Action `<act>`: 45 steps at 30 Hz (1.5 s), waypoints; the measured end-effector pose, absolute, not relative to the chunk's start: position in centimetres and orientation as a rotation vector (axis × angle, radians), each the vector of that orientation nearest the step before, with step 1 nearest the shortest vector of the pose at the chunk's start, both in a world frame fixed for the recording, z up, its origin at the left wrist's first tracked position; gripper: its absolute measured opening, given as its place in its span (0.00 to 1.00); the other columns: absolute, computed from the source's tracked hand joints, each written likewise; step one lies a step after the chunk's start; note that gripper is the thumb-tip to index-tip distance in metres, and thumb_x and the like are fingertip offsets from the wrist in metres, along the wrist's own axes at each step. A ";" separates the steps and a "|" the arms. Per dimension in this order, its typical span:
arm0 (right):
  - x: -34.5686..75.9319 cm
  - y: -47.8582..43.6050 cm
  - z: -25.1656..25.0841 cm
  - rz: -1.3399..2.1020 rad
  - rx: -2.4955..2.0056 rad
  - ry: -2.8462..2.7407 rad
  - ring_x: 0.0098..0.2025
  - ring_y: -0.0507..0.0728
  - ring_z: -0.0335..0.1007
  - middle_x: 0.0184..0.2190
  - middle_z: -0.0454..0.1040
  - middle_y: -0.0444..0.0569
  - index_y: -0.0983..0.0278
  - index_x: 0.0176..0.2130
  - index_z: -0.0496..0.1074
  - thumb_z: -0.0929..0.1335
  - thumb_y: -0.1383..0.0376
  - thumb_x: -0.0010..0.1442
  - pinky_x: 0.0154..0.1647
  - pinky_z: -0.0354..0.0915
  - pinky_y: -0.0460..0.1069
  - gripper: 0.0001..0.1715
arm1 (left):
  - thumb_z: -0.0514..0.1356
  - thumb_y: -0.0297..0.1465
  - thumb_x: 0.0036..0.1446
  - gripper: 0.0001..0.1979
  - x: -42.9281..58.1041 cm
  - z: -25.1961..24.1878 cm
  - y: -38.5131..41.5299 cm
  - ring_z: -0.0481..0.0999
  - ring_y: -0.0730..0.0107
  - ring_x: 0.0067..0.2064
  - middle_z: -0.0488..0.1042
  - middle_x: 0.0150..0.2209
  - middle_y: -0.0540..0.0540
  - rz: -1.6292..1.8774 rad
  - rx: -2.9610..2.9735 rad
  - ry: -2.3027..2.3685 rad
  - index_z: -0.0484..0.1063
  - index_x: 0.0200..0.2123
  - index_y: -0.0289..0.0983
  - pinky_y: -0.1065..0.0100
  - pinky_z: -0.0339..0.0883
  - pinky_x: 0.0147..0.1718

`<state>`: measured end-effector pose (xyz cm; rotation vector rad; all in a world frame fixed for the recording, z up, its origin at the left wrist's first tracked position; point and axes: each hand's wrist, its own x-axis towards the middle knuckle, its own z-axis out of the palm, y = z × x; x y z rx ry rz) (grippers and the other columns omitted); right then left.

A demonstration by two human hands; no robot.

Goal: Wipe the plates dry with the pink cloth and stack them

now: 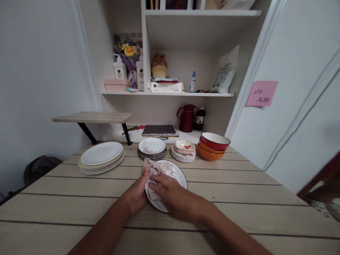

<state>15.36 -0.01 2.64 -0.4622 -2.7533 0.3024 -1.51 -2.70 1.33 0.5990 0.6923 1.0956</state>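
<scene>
One plate point(176, 174) seems mid-wipe, left fingers point(144, 176) clamping its rim, right fingers point(158, 190) bunched on cloth point(153, 168); I can't judge the stacks point(152, 146).

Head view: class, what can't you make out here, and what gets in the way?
All in the head view:
- Floral plate: partly covered by the cloth and right hand.
- Left hand: fingers beyond the thumb mostly out of sight, apparently behind the plate.
- White-edged item, top shelf: cut off by the picture's upper edge.
- Pump bottle: label print too small to read.
</scene>
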 end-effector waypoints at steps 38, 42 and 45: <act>19.3 2.3 5.1 0.202 -1.068 -2.785 0.43 0.59 0.68 0.45 0.72 0.52 0.62 0.41 0.70 0.66 0.62 0.56 0.35 0.58 0.49 0.12 | 0.50 0.50 0.60 0.33 -2.0 1.2 -2.6 0.72 0.55 0.54 0.74 0.53 0.38 1.023 0.668 0.730 0.61 0.61 0.35 0.58 0.58 0.56; 18.7 0.8 5.1 0.336 -0.833 -2.959 0.38 0.58 0.69 0.41 0.72 0.48 0.61 0.37 0.71 0.70 0.60 0.51 0.32 0.57 0.48 0.12 | 0.50 0.50 0.60 0.32 -2.0 1.2 -2.6 0.73 0.55 0.53 0.75 0.51 0.37 1.002 0.683 0.719 0.64 0.59 0.34 0.58 0.60 0.55; 16.6 0.3 4.4 0.354 -0.719 -2.808 0.42 0.57 0.68 0.43 0.71 0.48 0.61 0.40 0.71 0.69 0.61 0.54 0.38 0.60 0.49 0.12 | 0.50 0.48 0.61 0.31 -1.7 1.3 -2.6 0.74 0.55 0.51 0.76 0.50 0.36 1.009 0.697 0.666 0.66 0.57 0.32 0.59 0.62 0.52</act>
